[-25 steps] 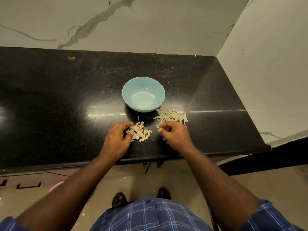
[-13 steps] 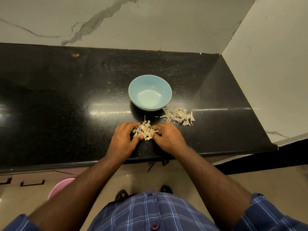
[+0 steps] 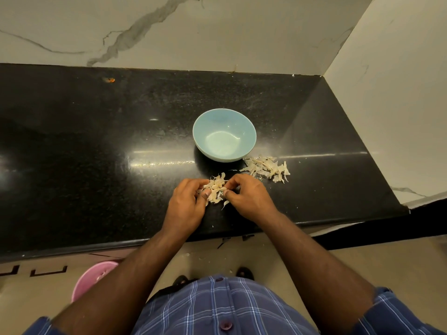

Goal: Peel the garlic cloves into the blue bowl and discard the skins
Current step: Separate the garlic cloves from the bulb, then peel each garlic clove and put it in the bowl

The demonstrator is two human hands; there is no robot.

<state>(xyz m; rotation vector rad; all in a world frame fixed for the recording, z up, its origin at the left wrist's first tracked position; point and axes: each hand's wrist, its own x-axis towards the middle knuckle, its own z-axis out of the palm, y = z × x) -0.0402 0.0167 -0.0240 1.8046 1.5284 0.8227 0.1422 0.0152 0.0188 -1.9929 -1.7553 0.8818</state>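
The blue bowl (image 3: pixel 224 134) stands empty on the black counter (image 3: pixel 96 146). Just in front of it lies a small heap of pale garlic pieces (image 3: pixel 216 188). My left hand (image 3: pixel 187 204) and my right hand (image 3: pixel 249 195) curl round this heap from either side, fingers bent and pressing it together. A second, looser pile of papery skins (image 3: pixel 267 168) lies to the right of the bowl's base, apart from both hands.
The counter ends at marble walls behind and on the right, with its front edge close to my body. A pink bin (image 3: pixel 90 279) stands on the floor below the counter at the left. An orange scrap (image 3: pixel 110 80) lies far back left.
Both hands have closed inward on the near heap, gathering it into a tighter clump. The right hand came left from beside the skin pile.
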